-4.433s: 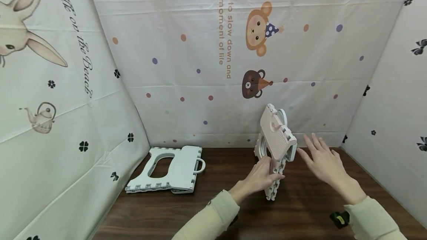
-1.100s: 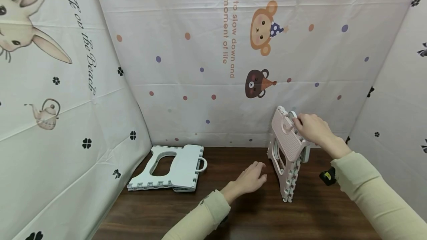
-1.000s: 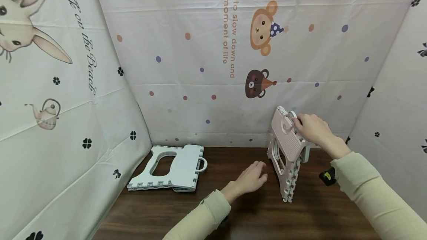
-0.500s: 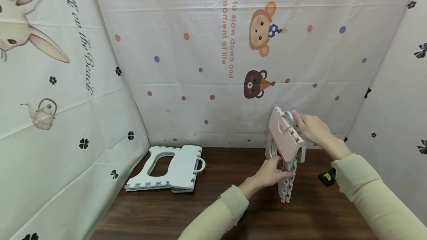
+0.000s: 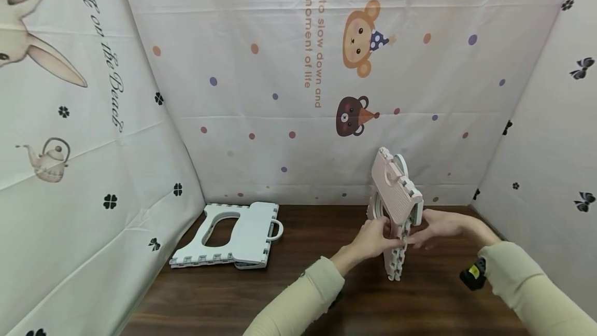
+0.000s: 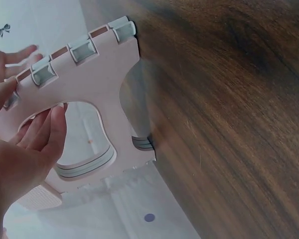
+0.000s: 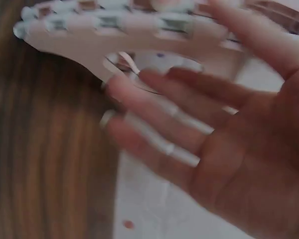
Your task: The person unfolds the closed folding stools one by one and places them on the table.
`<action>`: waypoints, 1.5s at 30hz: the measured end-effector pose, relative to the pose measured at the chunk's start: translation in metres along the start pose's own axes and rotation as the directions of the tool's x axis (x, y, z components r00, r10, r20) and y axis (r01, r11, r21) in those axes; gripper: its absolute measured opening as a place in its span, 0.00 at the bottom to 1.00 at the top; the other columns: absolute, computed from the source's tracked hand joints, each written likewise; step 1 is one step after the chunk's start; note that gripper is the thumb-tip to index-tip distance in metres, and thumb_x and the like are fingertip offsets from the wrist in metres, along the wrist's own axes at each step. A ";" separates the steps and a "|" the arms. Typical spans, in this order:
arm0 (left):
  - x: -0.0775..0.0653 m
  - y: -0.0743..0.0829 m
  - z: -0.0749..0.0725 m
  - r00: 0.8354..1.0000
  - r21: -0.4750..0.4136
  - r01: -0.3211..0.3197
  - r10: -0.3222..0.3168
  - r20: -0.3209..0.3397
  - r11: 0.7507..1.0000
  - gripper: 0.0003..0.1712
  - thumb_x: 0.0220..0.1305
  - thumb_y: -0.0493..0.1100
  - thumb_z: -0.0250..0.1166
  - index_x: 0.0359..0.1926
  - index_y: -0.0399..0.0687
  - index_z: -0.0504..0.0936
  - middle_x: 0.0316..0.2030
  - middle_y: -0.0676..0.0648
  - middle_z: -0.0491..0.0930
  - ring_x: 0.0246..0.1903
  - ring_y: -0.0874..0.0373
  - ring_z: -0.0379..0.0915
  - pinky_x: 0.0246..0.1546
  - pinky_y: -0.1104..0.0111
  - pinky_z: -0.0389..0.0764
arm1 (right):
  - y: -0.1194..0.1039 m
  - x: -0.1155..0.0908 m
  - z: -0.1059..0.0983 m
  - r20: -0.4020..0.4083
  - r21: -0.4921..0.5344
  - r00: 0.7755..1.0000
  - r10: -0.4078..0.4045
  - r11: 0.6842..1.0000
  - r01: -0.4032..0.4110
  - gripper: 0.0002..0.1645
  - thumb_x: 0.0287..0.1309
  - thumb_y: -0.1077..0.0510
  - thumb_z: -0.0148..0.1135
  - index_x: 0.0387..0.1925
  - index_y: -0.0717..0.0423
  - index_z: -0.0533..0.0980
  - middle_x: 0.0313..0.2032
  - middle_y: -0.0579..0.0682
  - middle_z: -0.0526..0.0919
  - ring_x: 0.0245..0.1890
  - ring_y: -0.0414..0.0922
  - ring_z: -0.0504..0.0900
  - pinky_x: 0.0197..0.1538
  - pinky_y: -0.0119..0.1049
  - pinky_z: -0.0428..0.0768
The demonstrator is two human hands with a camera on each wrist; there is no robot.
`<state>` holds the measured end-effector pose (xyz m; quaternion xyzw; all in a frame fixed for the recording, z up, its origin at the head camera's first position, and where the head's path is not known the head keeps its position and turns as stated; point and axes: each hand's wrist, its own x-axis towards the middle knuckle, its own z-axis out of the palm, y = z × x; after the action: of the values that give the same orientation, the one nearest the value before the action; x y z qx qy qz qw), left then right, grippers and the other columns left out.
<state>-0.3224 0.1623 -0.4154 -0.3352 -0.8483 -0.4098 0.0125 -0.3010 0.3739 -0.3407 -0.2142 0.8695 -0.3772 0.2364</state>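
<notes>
A pink folding step stool (image 5: 396, 196) stands folded on its edge on the right half of the table, its pale handle loop at the top. My left hand (image 5: 373, 240) grips its leg panel. In the left wrist view, the fingers (image 6: 55, 132) reach into the oval opening while the thumb (image 6: 2, 94) lies along the hinged edge. My right hand (image 5: 436, 227) is at the stool's right side. The right wrist view shows that hand (image 7: 229, 134) blurred, its fingers extended and spread in front of the opening.
A pale mint folding step stool (image 5: 252, 232) lies flat and folded at the table's left, its handle loop (image 5: 278, 229) pointing right. Printed cloth walls (image 5: 261, 159) close off the back and both sides of the dark wooden table (image 5: 224, 305).
My left hand has moved right and taken hold of the pink step stool's leg panel. My right hand has left its top handle and come down beside it. The mint stool stays put.
</notes>
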 end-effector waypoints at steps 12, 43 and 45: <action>0.001 -0.008 0.000 1.000 -0.009 -0.027 0.027 0.012 1.000 0.18 0.53 0.51 0.74 0.39 0.48 0.78 0.30 0.55 0.84 0.26 0.75 0.73 0.24 0.82 0.73 | 0.024 0.017 0.012 -0.035 0.116 0.993 -0.117 0.986 0.120 0.19 0.60 0.63 0.61 0.50 0.70 0.71 0.37 0.54 0.86 0.34 0.52 0.85 0.39 0.54 0.83; -0.001 -0.025 -0.022 0.991 0.186 -0.126 0.131 -0.014 0.975 0.13 0.48 0.48 0.71 0.33 0.52 0.77 0.26 0.60 0.80 0.21 0.77 0.68 0.21 0.85 0.69 | 0.058 -0.013 -0.018 -0.137 0.064 0.990 -0.022 0.997 0.031 0.20 0.56 0.61 0.61 0.45 0.74 0.73 0.34 0.56 0.85 0.31 0.44 0.83 0.34 0.42 0.81; 0.000 -0.026 -0.021 0.991 0.181 -0.131 0.135 -0.007 0.975 0.12 0.49 0.48 0.71 0.32 0.52 0.77 0.25 0.60 0.80 0.21 0.77 0.68 0.21 0.85 0.69 | 0.059 -0.016 -0.019 -0.140 0.065 0.990 -0.015 0.998 0.024 0.20 0.56 0.61 0.61 0.46 0.74 0.73 0.35 0.56 0.85 0.31 0.43 0.82 0.35 0.42 0.81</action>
<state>-0.3429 0.1362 -0.4188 -0.3848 -0.8573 -0.3328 0.0784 -0.3101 0.4298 -0.3697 -0.1877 0.8686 -0.4224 0.1783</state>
